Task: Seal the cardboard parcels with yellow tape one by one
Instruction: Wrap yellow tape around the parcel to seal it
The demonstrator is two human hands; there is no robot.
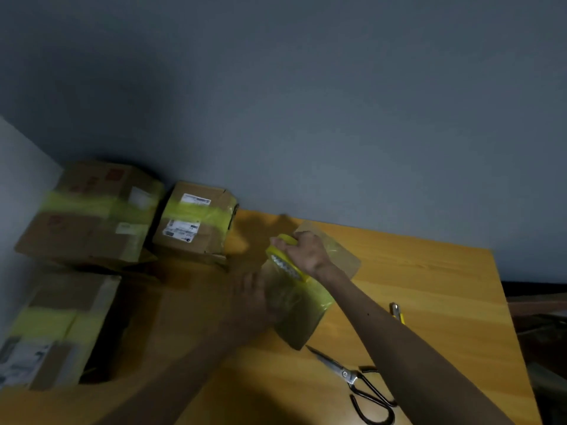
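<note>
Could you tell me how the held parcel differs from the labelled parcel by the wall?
The held parcel lies mid-table under the left hand; the labelled parcel stands untouched at the wall. The labelled parcel shows white labels; the held parcel shows none. Both carry yellow tape.

2 arms reach forward, right hand (306, 254) gripping a tape roll (283, 261) (left hand (253, 297) flat, blurred).

Dim, uneven light. Grey-blue wall (306, 102) behind, meeting paler side wall (18, 185) at left corner. Wooden table (429, 286), yellow-orange, grain visible, set against wall; dark area beyond its right edge, unclear.
</note>
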